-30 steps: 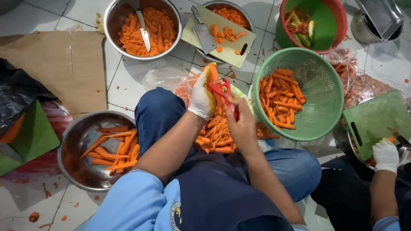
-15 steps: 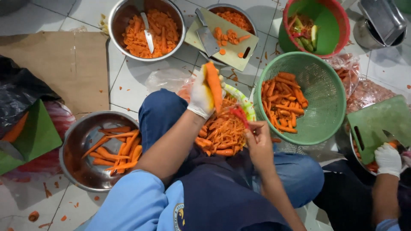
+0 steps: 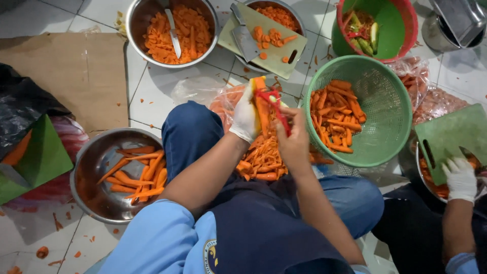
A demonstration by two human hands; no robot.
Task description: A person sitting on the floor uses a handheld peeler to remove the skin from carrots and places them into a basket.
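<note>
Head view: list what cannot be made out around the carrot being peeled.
- The carrot: its lower end is hidden inside the gloved left hand.
- The red peeler: its handle is covered by the right hand, and its blade is too small to make out.
- The pile of peelings: partly hidden behind both forearms.
- The green cutting board on the right: cut off by the frame edge.

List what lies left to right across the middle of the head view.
Green folded sheet → steel bowl of peeled carrots → left hand holding carrot → right hand with red peeler → green basket → green cutting board.
</note>
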